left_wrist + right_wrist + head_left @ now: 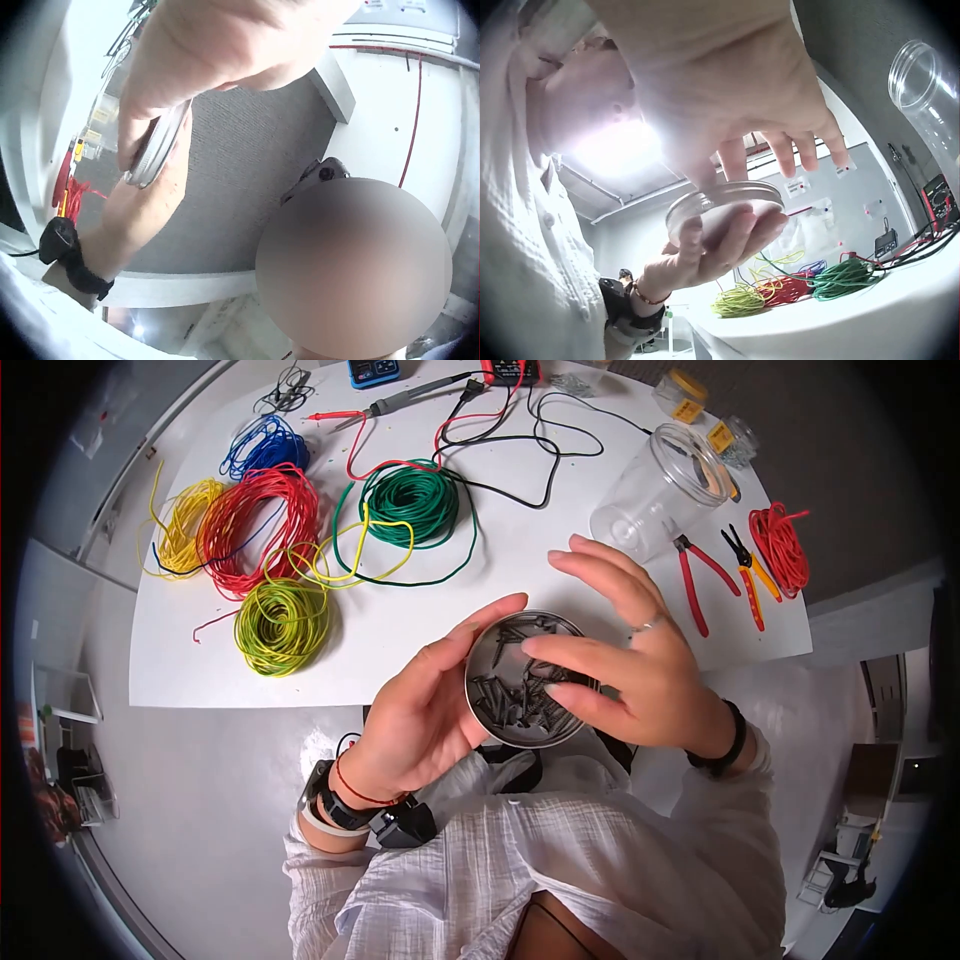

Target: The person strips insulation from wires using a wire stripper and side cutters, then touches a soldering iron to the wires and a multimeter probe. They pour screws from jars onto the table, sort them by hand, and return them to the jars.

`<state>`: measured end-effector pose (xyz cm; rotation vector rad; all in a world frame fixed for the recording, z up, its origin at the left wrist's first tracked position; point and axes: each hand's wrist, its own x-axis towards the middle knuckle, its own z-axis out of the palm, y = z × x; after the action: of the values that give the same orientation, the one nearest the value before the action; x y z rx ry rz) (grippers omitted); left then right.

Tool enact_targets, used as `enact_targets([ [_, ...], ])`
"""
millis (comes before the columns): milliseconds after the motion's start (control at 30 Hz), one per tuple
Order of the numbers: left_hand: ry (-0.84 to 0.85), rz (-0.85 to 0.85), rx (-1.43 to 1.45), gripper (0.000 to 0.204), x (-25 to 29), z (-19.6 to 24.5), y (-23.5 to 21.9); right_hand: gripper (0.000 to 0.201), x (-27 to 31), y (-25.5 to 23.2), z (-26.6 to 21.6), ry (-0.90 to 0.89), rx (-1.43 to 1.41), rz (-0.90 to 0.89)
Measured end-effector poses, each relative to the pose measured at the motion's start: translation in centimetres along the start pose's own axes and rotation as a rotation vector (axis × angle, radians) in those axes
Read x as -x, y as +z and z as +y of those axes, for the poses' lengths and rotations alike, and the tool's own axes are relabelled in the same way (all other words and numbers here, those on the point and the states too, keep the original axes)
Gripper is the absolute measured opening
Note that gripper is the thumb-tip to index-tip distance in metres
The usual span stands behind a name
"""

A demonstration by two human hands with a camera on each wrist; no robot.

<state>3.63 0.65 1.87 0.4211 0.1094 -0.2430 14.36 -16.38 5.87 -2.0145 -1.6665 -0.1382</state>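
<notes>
A round silver jar lid [474, 705] lies in my left hand [415, 705], turned up like a shallow dish. Loose dark screws [505, 705] fill part of it. From the right wrist view, the fingers of the left hand [705, 251] curl under and around the lid [769, 193]. My right hand [640, 670] reaches over the rim from the right, its index finger and thumb down among the screws and apart from each other. Its other fingers stretch outward above the lid. The left wrist view shows the lid [159, 146] edge-on, its contents hidden.
An open clear jar [655, 495] stands on the white table [540, 560] beyond the right hand. Red-handled pliers [700, 585], wire strippers [752, 580] and a red wire bundle [778, 550] lie right. Coils of green [410, 505], red [225, 545] and yellow-green wire [280, 628] lie left.
</notes>
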Motion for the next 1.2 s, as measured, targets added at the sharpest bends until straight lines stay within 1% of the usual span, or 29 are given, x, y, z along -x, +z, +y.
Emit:
enact_targets([
  [33,0.002,0.001,0.002,0.052,0.1,0.1,0.0,0.029,0.1,-0.2,-0.2,-0.015,-0.062,-0.002],
  [67,-0.011,-0.034,-0.006,0.049,0.1,0.3,0.0,0.029,0.2,-0.3,-0.4,-0.029,-0.124,-0.003],
  [100,-0.024,-0.07,-0.015,0.047,0.2,0.4,-0.1,0.029,0.2,-0.3,-0.7,-0.058,-0.132,-0.017],
  [133,-0.025,-0.07,-0.015,0.047,0.2,0.3,-0.1,0.029,0.2,-0.3,-1.1,-0.057,-0.132,-0.017],
  [200,-0.018,-0.083,0.007,0.047,0.1,0.2,-0.2,0.029,0.3,-0.2,-1.9,-0.089,-0.104,-0.143],
  [233,-0.019,-0.084,0.006,0.047,0.1,0.2,-0.2,0.027,0.3,-0.1,-2.3,-0.051,-0.074,-0.153],
  [267,-0.018,-0.075,0.003,0.047,0.1,0.2,-0.1,0.027,0.4,-0.1,-2.2,-0.05,-0.074,-0.152],
  [333,-0.017,-0.067,0.001,0.047,0.1,0.2,-0.1,0.028,0.7,-0.3,-1.4,-0.015,-0.063,-0.086],
  [367,-0.02,-0.076,0.013,0.047,0.1,0.2,-0.2,0.033,0.7,-0.3,-1.2,-0.021,-0.088,-0.04],
  [400,-0.024,-0.085,0.025,0.048,0.1,0.2,-0.3,0.033,0.8,-0.3,-1.1,-0.021,-0.087,-0.039],
  [467,-0.025,-0.091,0.039,0.048,0.1,0.3,-0.3,0.04,1.0,-0.3,-1.1,0.027,-0.308,0.052],
  [500,-0.027,-0.098,0.053,0.048,0.2,0.3,-0.2,0.055,1.7,-0.4,-0.8,0.093,-0.412,0.092],
  [533,-0.031,-0.103,0.048,0.048,0.1,0.4,-0.3,0.055,2.4,-0.3,-0.2,0.095,-0.407,0.098],
  [600,-0.052,-0.073,0.047,0.049,-0.3,0.5,-0.4,0.073,3.7,0.0,1.1,0.28,-0.596,0.132],
  [633,-0.076,-0.059,0.044,0.047,-0.6,0.6,-0.2,0.086,4.1,0.5,0.9,0.336,-0.759,0.092],
  [667,-0.087,-0.079,0.027,0.047,-1.2,0.5,0.0,0.093,4.4,1.9,0.8,0.357,-0.961,0.116],
  [733,-0.121,-0.016,-0.038,0.043,-2.4,0.1,0.6,0.095,4.6,3.4,0.1,0.485,-1.168,0.223],
  [767,-0.115,-0.015,-0.105,0.038,-3.0,0.1,1.4,0.095,4.9,3.9,0.2,0.474,-1.153,0.243],
  [833,-0.135,-0.031,-0.162,0.037,-4.2,-0.1,2.9,0.101,5.2,4.5,0.7,0.402,-1.305,0.407],
  [867,-0.151,-0.028,-0.201,0.036,-4.7,-0.2,3.7,0.101,5.2,4.4,0.9,0.389,-1.292,0.419],
  [933,-0.165,-0.038,-0.247,0.035,-5.9,-0.5,5.2,0.103,5.3,4.2,1.0,0.365,-1.129,0.586],
  [967,-0.12,-0.044,-0.293,0.036,-6.6,-0.9,5.5,0.103,5.1,4.3,1.5,0.329,-1.085,0.671],
  [1000,-0.073,-0.049,-0.338,0.036,-7.3,-1.2,5.9,0.103,5.3,3.8,1.7,0.324,-1.081,0.679],
  [1067,-0.07,-0.055,-0.367,0.038,-8.1,-1.1,6.9,0.1,5.9,2.6,2.2,0.398,-1.015,0.754],
  [1133,-0.031,-0.05,-0.677,0.044,-9.5,-0.3,7.2,0.094,6.3,1.4,3.6,0.378,-1.012,0.874],
  [1167,0.016,-0.056,-0.85,0.046,-10.8,0.1,6.4,0.091,6.3,0.2,4.2,0.356,-1.022,0.906],
  [1200,0.108,-0.018,-1.013,0.047,-11.4,0.6,6.4,0.087,6.2,-1.3,4.7,0.337,-1.031,0.939],
])
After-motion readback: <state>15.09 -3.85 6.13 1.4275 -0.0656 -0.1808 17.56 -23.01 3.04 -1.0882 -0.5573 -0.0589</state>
